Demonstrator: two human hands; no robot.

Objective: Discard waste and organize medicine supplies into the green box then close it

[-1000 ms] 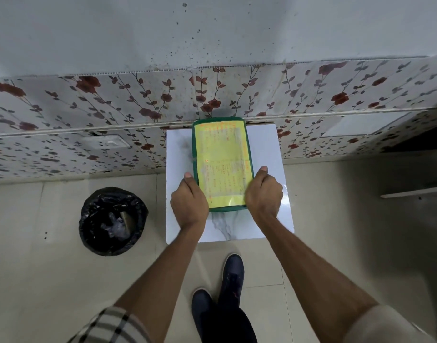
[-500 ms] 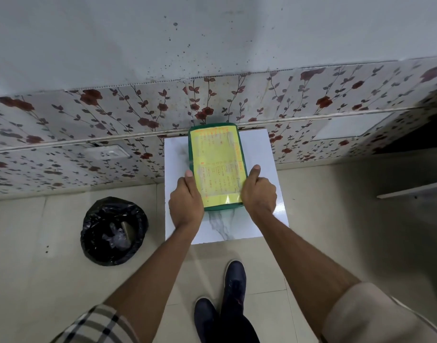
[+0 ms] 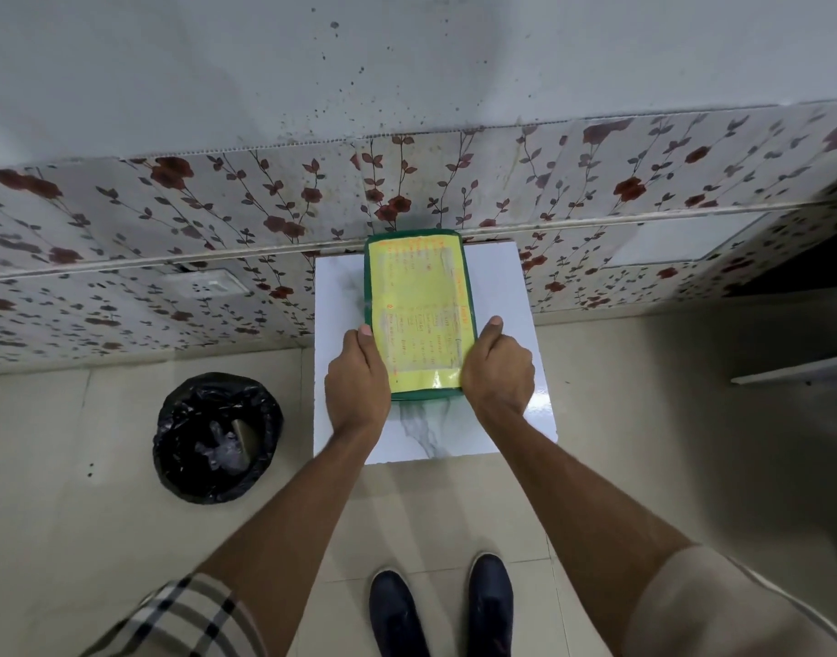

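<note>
The green box [image 3: 418, 320] lies closed on a small white marble-patterned table [image 3: 516, 296], its lid covered by a yellow label with orange writing. My left hand [image 3: 357, 379] grips the box's near left side, thumb up along the edge. My right hand [image 3: 499, 372] grips the near right side the same way. Whatever the box holds is hidden under the lid. No loose medicine supplies show on the table.
A bin lined with a black bag [image 3: 217, 436] stands on the tiled floor to the left, with some waste inside. The floral-tiled wall [image 3: 217, 220] rises right behind the table. My two dark shoes [image 3: 442, 604] are below the table's near edge.
Both hands stay clamped on the closed box. My view has drawn back and shifted a little, so the table and box look farther away; my feet now stand side by side.
</note>
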